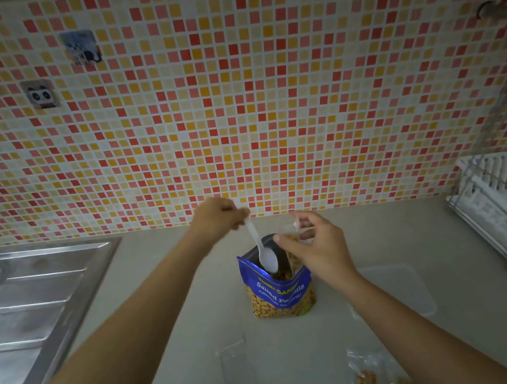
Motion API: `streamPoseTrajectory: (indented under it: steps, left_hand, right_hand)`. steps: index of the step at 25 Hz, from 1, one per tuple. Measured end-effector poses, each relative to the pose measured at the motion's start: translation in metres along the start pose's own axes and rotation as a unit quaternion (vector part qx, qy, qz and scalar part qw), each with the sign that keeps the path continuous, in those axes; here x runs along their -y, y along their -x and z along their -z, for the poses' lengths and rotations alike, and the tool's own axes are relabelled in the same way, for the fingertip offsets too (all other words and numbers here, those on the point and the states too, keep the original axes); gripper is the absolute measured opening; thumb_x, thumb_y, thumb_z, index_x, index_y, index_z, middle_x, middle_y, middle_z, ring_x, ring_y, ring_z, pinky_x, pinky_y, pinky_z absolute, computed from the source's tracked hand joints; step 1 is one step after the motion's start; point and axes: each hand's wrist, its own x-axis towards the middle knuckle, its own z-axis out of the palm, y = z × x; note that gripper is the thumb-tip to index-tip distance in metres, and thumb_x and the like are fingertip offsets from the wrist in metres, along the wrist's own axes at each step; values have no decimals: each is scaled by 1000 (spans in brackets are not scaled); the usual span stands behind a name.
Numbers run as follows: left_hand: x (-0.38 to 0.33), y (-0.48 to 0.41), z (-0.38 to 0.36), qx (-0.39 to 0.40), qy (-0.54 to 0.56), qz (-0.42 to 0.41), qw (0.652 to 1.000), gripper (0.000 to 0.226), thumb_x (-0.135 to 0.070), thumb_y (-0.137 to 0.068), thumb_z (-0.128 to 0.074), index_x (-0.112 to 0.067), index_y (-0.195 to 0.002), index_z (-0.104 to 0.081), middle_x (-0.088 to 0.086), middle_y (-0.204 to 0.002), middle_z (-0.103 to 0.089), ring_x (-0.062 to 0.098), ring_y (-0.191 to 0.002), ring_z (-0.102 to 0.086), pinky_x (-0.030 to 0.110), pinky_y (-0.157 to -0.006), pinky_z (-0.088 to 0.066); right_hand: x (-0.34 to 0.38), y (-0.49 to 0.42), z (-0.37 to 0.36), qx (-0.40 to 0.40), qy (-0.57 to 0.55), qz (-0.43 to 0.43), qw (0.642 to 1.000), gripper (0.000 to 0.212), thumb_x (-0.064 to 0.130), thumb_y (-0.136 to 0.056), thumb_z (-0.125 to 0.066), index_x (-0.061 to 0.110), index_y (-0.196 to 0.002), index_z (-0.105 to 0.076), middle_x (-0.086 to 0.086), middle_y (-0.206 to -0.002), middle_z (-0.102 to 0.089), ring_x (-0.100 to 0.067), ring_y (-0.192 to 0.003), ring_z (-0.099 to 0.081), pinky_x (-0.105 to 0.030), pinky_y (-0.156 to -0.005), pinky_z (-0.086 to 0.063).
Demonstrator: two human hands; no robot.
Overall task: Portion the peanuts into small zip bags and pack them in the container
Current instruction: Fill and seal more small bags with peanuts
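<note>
Step in hand: portioning, scoop stage. The blue stand-up foil pouch of salted peanuts (280, 289) stands upright at mid-desk with its mouth open upward and its printed face toward the wearer.

The left hand (217, 213) is closed round the handle end of a white plastic spoon (262, 249), fingers curled in a pinch. The spoon's long axis runs steeply from the handle, up and to the far left, down to the bowl, which points into the pouch mouth.

The right hand (314, 250) pinches a small clear zip bag (297, 234) at its top, just beside the pouch mouth. Peanuts show inside it, but the fill level cannot be judged.

Next move, as assessed: lift a loaded spoon without spilling and tip it into the held bag, whose mouth must stay open.

A clear rectangular plastic container (402, 288) lies on the pale desk (170, 301) to the right, apparently unpacked. An empty clear bag (235, 363) and filled peanut bags (374, 376) lie nearer the wearer.
</note>
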Motion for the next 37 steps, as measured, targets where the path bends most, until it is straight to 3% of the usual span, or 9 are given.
streamPoseTrajectory:
  steps: [4,7,11,15,19,23,29,33,37]
  left_hand:
    - [30,3,-35,37,-80,9,996,22,-28,-84,-65,-6,-90,-64,4,-84,-62,16,-78,-59,19,-63,-43]
    - [34,10,-35,-28,-66,0,997,37,-34,-84,-65,-12,-114,-57,-3,-95,-58,12,-84,-56,23,-72,-44]
    - [21,45,-46,-31,-16,-156,987,31,-36,-85,-63,-17,-109,-65,-6,-93,-68,2,-81,-60,14,-74,-50]
    - [15,54,-70,-7,-29,-182,983,33,-40,-80,-67,-18,-105,-70,-7,-93,-73,-3,-75,-61,0,-68,-44]
    - [9,58,-72,-32,50,-161,985,17,-25,-86,-64,-17,-98,-74,-1,-83,-74,6,-71,-65,8,-65,-48]
    - [7,73,-66,4,169,-108,980,11,-17,-86,-64,-17,-90,-74,2,-75,-71,8,-67,-64,12,-62,-48]
    - [8,103,-87,53,391,-31,919,11,-9,-92,-52,-14,-87,-60,13,-85,-66,27,-83,-64,39,-83,-51]
    - [8,121,-107,40,356,-28,933,27,-15,-86,-64,-9,-111,-58,15,-91,-72,20,-86,-69,27,-80,-55]
    - [18,133,-124,11,336,-4,942,10,-8,-86,-63,-7,-95,-65,3,-78,-70,6,-69,-63,14,-65,-49]
  right_hand:
    - [-2,-4,7,1,-7,-40,999,56,44,-72,-74,23,-120,-55,9,-102,-60,-4,-87,-57,-16,-66,-47]
    - [-3,-7,14,-10,-22,-58,998,53,44,-72,-74,21,-117,-55,10,-96,-60,-2,-85,-56,-14,-66,-46]
    - [0,-17,18,-30,-79,-77,993,50,44,-70,-76,22,-110,-57,6,-96,-64,-7,-86,-61,-27,-74,-55]
    - [5,-21,20,-21,-122,-92,988,48,46,-69,-76,26,-107,-55,5,-97,-64,-13,-91,-64,-36,-82,-56]
    - [11,-18,35,62,-243,-128,960,50,39,-72,-74,20,-112,-54,0,-105,-64,-11,-94,-63,-27,-76,-53]
    - [2,-13,56,93,-268,-118,952,12,30,-84,-64,22,-91,-61,9,-90,-68,-8,-90,-61,-28,-82,-46]
    - [-13,12,72,111,-316,-88,938,3,13,-85,-61,13,-85,-64,4,-70,-71,-5,-69,-66,-16,-61,-52]
    - [-22,25,76,110,-289,-76,948,3,13,-84,-65,15,-86,-65,4,-71,-69,-5,-68,-65,-18,-62,-52]
    - [-37,28,75,125,-197,-82,969,9,13,-81,-69,21,-78,-66,3,-74,-69,-7,-69,-64,-20,-68,-54]
